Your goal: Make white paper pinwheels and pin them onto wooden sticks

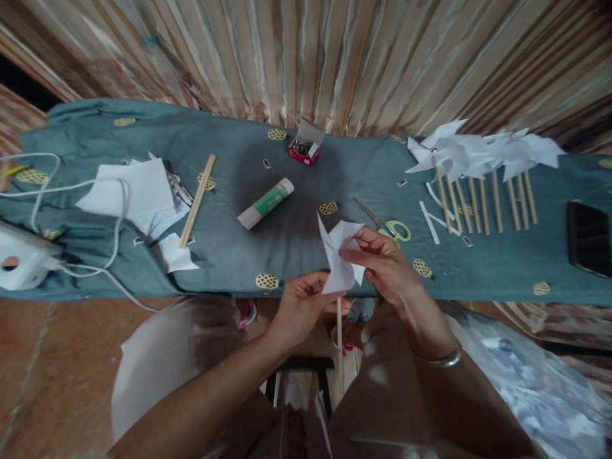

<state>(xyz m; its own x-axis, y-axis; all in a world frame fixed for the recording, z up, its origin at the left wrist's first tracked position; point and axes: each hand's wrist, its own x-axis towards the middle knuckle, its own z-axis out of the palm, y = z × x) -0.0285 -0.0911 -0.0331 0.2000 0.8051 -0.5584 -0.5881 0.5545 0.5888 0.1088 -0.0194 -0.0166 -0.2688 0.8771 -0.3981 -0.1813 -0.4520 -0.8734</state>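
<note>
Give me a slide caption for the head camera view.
Left hand and right hand hold a paper pinwheel, a stick extending below; more pinwheels lie to the right.

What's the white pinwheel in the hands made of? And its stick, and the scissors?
Pinwheel: looks like matte white paper, with thin edges and folded blades.
Stick: probably wood, being pale brown and dull.
Scissors: grey cutting part, likely metal; yellow-green handles, perhaps plastic from their even colour.
</note>
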